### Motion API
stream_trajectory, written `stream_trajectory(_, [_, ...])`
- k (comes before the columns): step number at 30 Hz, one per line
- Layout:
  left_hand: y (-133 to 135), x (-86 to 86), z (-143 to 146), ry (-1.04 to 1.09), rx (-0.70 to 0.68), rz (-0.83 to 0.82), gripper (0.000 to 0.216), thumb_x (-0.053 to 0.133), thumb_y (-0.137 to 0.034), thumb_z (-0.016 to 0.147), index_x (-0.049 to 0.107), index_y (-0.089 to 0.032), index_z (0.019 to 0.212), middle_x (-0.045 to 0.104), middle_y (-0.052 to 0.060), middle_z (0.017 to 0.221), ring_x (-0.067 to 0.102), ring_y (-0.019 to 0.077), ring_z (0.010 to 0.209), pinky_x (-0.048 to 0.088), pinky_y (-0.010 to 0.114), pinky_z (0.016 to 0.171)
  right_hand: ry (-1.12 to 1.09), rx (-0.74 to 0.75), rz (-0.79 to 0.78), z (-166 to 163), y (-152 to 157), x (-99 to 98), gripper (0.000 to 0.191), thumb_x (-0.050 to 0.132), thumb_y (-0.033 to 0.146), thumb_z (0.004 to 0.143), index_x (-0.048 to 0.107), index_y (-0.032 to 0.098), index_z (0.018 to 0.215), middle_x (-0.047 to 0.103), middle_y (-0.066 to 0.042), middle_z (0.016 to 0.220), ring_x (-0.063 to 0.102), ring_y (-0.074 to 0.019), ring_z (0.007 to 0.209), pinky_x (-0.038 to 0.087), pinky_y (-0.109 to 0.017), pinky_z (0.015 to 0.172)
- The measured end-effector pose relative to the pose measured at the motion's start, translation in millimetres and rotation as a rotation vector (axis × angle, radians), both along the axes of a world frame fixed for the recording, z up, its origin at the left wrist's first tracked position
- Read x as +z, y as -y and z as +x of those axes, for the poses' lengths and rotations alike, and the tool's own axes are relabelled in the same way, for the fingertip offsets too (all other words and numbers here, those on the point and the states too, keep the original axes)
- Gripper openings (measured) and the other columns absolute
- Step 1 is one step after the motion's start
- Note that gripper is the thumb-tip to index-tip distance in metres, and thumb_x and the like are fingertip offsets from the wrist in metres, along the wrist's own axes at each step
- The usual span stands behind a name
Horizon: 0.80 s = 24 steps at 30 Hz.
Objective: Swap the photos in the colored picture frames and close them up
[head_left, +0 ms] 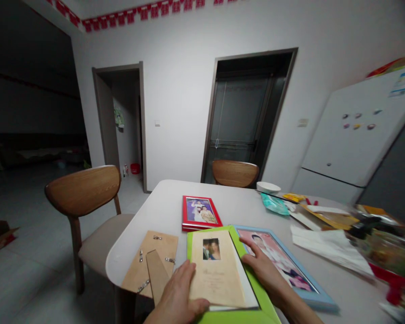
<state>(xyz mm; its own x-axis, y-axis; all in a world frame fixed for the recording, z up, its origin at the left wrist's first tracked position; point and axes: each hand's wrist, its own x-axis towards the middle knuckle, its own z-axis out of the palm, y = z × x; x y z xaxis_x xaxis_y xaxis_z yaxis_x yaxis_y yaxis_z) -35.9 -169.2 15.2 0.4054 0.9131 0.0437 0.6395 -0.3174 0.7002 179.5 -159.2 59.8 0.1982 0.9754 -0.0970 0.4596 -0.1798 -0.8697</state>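
Note:
A green picture frame (230, 245) lies at the near edge of the white table (236, 207). On it rests a cream card (219, 279) bearing a small photo. My left hand (178, 297) grips the card's lower left edge, thumb curled over its bottom. My right hand (263, 267) lies flat along the card's right edge, fingers stretched, partly over a blue photo frame (319, 294). A brown frame backing board (151, 265) with metal clips sits left of the green frame. A red photo frame (200, 212) lies behind it.
Two wooden chairs stand at the table, one on the left (84, 191) and one at the far side (235, 173). Papers (327, 245), a teal packet (274, 203), a white bowl (268, 186) and clutter fill the table's right. A white fridge (357, 135) stands at right.

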Motion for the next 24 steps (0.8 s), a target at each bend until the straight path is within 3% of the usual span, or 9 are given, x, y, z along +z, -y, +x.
stream_trajectory(2, [0,9.3,8,0.07,-0.027,0.008,0.084,0.063,-0.033,0.056,0.027,-0.007,0.127,0.023,0.015,0.135,0.023,0.0266,0.122,0.021,0.036,0.101,-0.276,0.022,0.037,-10,6,16.1,0.063,0.032,0.024,0.069,0.014,0.015,0.129,0.063,-0.004,0.075,0.058,-0.0149,0.05,0.043,-0.026,0.048])
stream_trajectory(6, [7,30.3,27,0.18,-0.083,0.158,0.086,0.062,-0.031,0.058,0.021,-0.007,0.129,0.016,0.012,0.137,0.017,0.0259,0.124,0.018,0.037,0.103,-0.441,0.003,0.119,-29,13,38.9,0.07,0.041,0.025,0.065,0.014,0.021,0.129,0.063,-0.001,0.079,0.056,-0.0116,0.047,0.044,-0.023,0.048])
stream_trajectory(9, [14,34.0,31,0.214,-0.15,0.298,0.073,0.053,-0.02,0.063,0.023,-0.009,0.129,0.024,0.009,0.135,0.023,0.0242,0.123,0.022,0.037,0.102,-0.519,0.028,0.104,-34,13,42.1,0.068,0.046,0.025,0.064,0.021,0.022,0.127,0.062,-0.002,0.085,0.056,-0.0102,0.049,0.044,-0.023,0.049])
stream_trajectory(12, [16,27.2,21,0.272,-0.136,0.364,0.062,0.042,-0.013,0.068,0.025,-0.012,0.128,0.037,0.009,0.128,0.038,0.0218,0.114,0.038,0.032,0.092,-0.498,0.04,0.121,-29,11,34.0,0.067,0.047,0.025,0.063,0.024,0.019,0.126,0.059,-0.005,0.094,0.06,-0.0131,0.063,0.046,-0.024,0.053])
stream_trajectory(16, [9,17.8,-7,0.432,0.173,0.296,0.058,0.038,-0.015,0.071,0.024,-0.012,0.127,0.038,0.011,0.127,0.044,0.0211,0.109,0.048,0.027,0.077,-0.184,0.036,0.065,-7,5,10.3,0.064,0.042,0.023,0.065,0.024,0.016,0.126,0.061,-0.004,0.083,0.06,-0.0144,0.062,0.045,-0.025,0.053])
stream_trajectory(19, [2,10.9,-30,0.455,0.377,0.22,0.057,0.04,-0.015,0.068,0.03,-0.013,0.124,0.042,0.01,0.124,0.042,0.0217,0.111,0.041,0.031,0.087,0.251,0.012,0.078,12,0,-12.7,0.058,0.04,0.019,0.064,0.035,0.01,0.121,0.063,-0.007,0.083,0.06,-0.0173,0.071,0.044,-0.028,0.067])
stream_trajectory(22, [-2,0.4,-48,0.393,0.383,0.166,0.052,0.043,-0.016,0.066,0.039,-0.014,0.118,0.049,0.008,0.117,0.044,0.0216,0.109,0.034,0.033,0.093,0.567,0.017,0.146,21,-3,-31.5,0.05,0.041,0.016,0.062,0.048,0.009,0.111,0.058,-0.012,0.105,0.054,-0.0212,0.096,0.036,-0.03,0.085])
stream_trajectory(24, [-3,-6.3,-54,0.328,0.35,0.128,0.052,0.044,-0.019,0.066,0.039,-0.013,0.117,0.051,0.009,0.115,0.046,0.0214,0.107,0.035,0.032,0.092,0.662,0.049,0.148,20,-3,-38.2,0.046,0.039,0.016,0.065,0.05,0.009,0.109,0.057,-0.012,0.108,0.052,-0.0215,0.1,0.035,-0.03,0.088])
